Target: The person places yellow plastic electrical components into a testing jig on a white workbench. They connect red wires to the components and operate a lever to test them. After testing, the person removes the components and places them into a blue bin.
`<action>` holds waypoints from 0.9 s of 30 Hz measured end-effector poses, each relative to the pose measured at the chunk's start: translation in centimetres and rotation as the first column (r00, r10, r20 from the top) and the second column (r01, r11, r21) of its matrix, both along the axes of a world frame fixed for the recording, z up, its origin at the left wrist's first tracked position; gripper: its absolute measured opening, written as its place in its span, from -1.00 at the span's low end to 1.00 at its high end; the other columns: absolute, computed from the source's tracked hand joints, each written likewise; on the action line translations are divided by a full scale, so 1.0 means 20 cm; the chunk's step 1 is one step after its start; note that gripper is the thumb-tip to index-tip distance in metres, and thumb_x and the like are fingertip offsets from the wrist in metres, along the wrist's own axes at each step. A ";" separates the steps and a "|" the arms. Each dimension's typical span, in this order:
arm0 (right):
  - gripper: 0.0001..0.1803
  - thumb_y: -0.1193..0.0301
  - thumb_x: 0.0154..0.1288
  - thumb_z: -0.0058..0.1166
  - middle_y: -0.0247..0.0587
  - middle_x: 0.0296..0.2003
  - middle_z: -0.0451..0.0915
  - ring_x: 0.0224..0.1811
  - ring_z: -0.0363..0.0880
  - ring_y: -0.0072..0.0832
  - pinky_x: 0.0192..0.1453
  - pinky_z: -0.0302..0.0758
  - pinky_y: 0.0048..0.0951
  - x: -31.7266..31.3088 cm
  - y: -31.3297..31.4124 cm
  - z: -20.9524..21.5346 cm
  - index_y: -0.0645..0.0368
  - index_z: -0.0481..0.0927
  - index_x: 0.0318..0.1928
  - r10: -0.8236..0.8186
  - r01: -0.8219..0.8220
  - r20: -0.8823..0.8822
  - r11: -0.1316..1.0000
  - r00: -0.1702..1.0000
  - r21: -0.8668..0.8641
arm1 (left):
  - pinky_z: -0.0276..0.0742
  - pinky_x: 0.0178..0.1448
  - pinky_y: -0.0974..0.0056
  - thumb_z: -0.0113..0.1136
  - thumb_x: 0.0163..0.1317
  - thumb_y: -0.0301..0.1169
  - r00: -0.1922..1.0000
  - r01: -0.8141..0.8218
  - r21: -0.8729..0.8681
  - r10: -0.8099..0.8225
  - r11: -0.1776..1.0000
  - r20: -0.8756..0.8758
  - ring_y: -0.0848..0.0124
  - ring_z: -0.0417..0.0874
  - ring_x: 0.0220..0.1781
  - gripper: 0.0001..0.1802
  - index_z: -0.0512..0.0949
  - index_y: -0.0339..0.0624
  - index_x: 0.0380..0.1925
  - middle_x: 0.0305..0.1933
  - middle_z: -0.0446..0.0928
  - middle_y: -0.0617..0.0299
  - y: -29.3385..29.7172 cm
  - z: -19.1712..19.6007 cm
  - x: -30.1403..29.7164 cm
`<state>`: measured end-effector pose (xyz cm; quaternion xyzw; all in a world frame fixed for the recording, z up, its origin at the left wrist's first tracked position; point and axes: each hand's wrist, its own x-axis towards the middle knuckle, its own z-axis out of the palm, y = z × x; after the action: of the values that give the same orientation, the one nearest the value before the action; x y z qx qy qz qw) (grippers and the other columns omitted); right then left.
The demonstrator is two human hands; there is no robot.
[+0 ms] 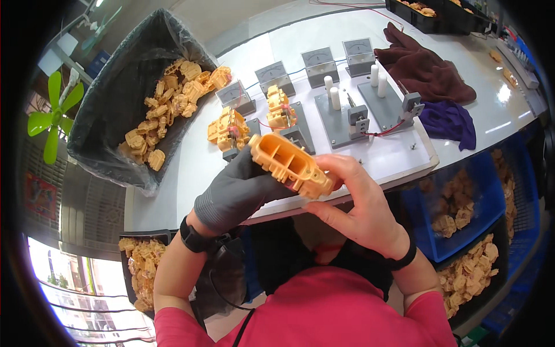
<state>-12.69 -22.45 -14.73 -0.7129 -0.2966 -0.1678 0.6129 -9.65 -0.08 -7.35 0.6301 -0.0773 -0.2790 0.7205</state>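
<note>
An orange-yellow moulded plastic housing (286, 162) with open compartments is held up in front of me, tilted, between both hands. My left hand (240, 188), in a dark grey glove, is closed round its left end and underside. My bare right hand (358, 202) grips its right end between thumb and fingers. Just beyond is a white board (399, 159) with grey test fixtures. Similar housings sit on the two left fixtures: one housing (229, 128) at far left, another housing (280, 110) beside it. A right-hand fixture (338, 124) with white pegs holds no housing.
Grey panel meters (319, 65) line the board's back. At left stands a lined black bin (107, 115) of housings. A brown cloth (419, 66) and a purple cloth (448, 121) lie at right. Below the table are a blue crate (462, 237) and more filled bins. A green fan (55, 118) stands far left.
</note>
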 end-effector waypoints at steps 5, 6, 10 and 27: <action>-0.46 0.43 0.26 0.35 -0.08 0.05 0.55 -0.03 0.58 -0.29 0.09 0.52 -0.34 0.03 -0.07 -0.02 0.20 0.47 0.22 -0.053 0.053 0.025 0.998 0.998 -0.024 | 0.50 0.39 0.08 0.21 0.32 -0.50 0.989 -0.047 -0.197 0.017 0.979 -0.149 0.24 0.53 0.34 -0.33 0.23 -0.23 0.41 0.36 0.41 0.04 -0.02 0.00 0.01; -0.49 0.41 0.27 0.34 -0.08 0.04 0.55 -0.04 0.58 -0.28 0.09 0.52 -0.34 0.04 -0.10 -0.01 0.21 0.49 0.20 -0.111 0.114 0.059 0.993 0.992 -0.043 | 0.51 0.39 0.08 0.21 0.33 -0.49 0.984 -0.050 -0.237 0.007 0.970 -0.179 0.23 0.52 0.35 -0.34 0.24 -0.23 0.40 0.37 0.40 0.02 0.00 0.00 0.01; -0.60 0.42 0.33 0.26 -0.11 0.02 0.54 0.01 0.53 -0.27 0.11 0.48 -0.32 0.14 -0.19 -0.03 0.21 0.55 0.14 -0.400 0.404 0.104 0.914 0.911 -0.024 | 0.56 0.31 0.08 0.20 0.33 -0.45 0.982 -0.137 -0.227 0.102 0.964 -0.157 0.21 0.56 0.29 -0.40 0.28 -0.25 0.35 0.30 0.44 -0.03 0.15 -0.13 0.02; -0.60 0.52 0.34 0.19 -0.14 -0.04 0.51 -0.04 0.51 -0.34 0.07 0.48 -0.35 0.25 -0.18 -0.10 0.19 0.53 0.18 -0.405 0.406 0.056 0.914 0.912 0.009 | 0.48 -0.37 0.34 0.03 0.44 -0.03 0.909 -0.266 -0.316 0.127 0.911 -0.398 0.36 0.62 -0.20 -0.50 0.50 -0.18 0.15 -0.08 0.62 0.10 0.04 -0.05 0.10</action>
<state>-7.67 -26.09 -16.76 -0.7546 -0.1597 -0.3110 0.5553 -7.68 0.69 -8.26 0.4268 0.0740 -0.2979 0.8507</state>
